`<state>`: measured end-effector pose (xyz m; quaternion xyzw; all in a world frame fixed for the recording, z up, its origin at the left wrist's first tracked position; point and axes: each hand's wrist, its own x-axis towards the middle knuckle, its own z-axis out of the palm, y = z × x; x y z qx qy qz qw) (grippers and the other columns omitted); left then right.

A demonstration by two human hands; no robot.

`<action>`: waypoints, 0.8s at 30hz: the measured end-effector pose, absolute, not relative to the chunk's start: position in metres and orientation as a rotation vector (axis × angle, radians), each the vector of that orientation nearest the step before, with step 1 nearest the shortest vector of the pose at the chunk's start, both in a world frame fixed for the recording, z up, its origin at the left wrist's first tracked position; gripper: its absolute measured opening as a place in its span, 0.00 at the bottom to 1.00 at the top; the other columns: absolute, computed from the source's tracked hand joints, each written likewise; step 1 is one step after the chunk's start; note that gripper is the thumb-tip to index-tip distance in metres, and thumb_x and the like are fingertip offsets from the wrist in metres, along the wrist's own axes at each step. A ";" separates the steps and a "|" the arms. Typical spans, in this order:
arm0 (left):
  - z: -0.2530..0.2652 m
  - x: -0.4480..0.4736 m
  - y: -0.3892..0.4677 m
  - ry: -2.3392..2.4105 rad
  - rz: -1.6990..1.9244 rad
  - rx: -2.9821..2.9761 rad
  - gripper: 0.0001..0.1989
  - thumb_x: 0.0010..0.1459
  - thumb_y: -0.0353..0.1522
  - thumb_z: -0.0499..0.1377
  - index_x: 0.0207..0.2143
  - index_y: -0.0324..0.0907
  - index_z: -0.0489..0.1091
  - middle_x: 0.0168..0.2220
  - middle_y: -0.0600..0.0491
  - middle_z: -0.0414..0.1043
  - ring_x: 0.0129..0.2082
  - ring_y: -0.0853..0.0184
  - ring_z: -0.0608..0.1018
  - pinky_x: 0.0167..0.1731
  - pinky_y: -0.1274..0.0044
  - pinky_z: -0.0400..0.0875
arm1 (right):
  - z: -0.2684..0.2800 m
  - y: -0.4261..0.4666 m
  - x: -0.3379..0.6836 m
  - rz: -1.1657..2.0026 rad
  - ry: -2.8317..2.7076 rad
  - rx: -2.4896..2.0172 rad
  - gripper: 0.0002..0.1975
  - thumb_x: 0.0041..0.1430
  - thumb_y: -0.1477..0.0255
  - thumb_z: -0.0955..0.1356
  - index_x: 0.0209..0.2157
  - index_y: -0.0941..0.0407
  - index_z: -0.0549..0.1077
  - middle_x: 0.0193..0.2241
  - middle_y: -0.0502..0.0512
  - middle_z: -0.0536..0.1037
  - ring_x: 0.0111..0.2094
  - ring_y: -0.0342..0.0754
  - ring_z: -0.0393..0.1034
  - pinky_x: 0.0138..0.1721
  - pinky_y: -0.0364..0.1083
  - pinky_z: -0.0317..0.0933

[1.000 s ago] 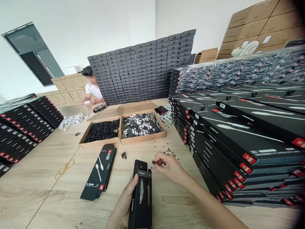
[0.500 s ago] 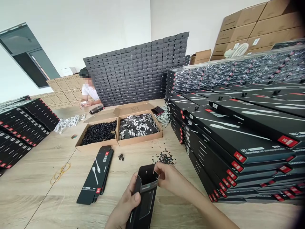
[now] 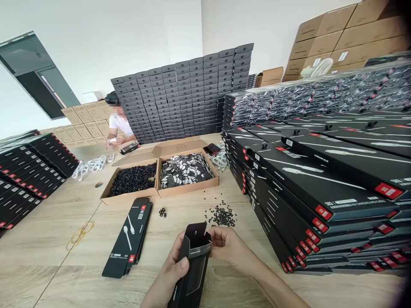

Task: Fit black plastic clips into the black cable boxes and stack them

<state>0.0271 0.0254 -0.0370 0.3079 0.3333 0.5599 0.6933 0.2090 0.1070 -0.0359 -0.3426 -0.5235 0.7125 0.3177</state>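
Note:
My left hand (image 3: pixel 171 269) is wrapped round a black cable box (image 3: pixel 192 273), thumb across its front. The box is tilted, its top end open with the flaps standing up. At the upper right edge of that opening, my right hand (image 3: pixel 226 246) has its fingers bent and pinched together; whether they hold the flap or something small is hidden. Beyond it lies a scatter of small black pieces (image 3: pixel 224 214). To the left rests a short pile of flat black cable boxes (image 3: pixel 130 237), and near it a few black clips (image 3: pixel 162 212).
Two open cartons stand ahead, one with black clips (image 3: pixel 130 182), one with black-and-white tags (image 3: pixel 186 169). Stacked cable boxes (image 3: pixel 317 201) rise on the right, more (image 3: pixel 28 171) on the left. Yellow rubber bands (image 3: pixel 80 235) lie on the table. A person (image 3: pixel 119 124) sits across.
My right hand has shifted slightly down and left beside the box opening, its fingers drawn closer together. My left hand keeps its hold on the box.

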 end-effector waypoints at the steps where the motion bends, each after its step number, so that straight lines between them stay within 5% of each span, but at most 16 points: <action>1: -0.039 0.027 0.026 0.747 1.267 0.675 0.30 0.47 0.41 0.71 0.54 0.50 0.73 0.57 0.50 0.73 0.66 0.52 0.61 0.66 0.67 0.45 | -0.036 0.108 0.210 1.829 -1.405 -0.941 0.07 0.41 0.76 0.73 0.25 0.58 0.72 0.23 0.48 0.74 0.25 0.42 0.67 0.30 0.42 0.61; 7: -0.047 0.028 0.028 0.716 1.347 0.653 0.30 0.46 0.42 0.71 0.53 0.51 0.74 0.56 0.51 0.74 0.65 0.52 0.62 0.67 0.64 0.44 | -0.029 0.106 0.213 1.583 -1.345 -1.073 0.10 0.49 0.66 0.71 0.30 0.55 0.67 0.21 0.47 0.72 0.23 0.44 0.66 0.27 0.44 0.60; 16: -0.035 0.032 0.019 0.766 1.363 0.630 0.27 0.46 0.41 0.71 0.51 0.53 0.75 0.55 0.54 0.75 0.68 0.58 0.57 0.67 0.71 0.38 | -0.003 0.086 0.212 1.183 -1.674 -1.069 0.04 0.56 0.71 0.65 0.32 0.52 0.62 0.21 0.44 0.61 0.24 0.43 0.56 0.24 0.41 0.51; 24: -0.032 0.037 0.021 0.731 1.305 0.835 0.26 0.53 0.41 0.67 0.54 0.48 0.71 0.56 0.46 0.72 0.59 0.49 0.69 0.60 0.64 0.58 | 0.010 0.076 0.196 1.182 -1.657 -1.012 0.08 0.55 0.72 0.65 0.28 0.52 0.58 0.25 0.46 0.61 0.25 0.42 0.57 0.25 0.40 0.54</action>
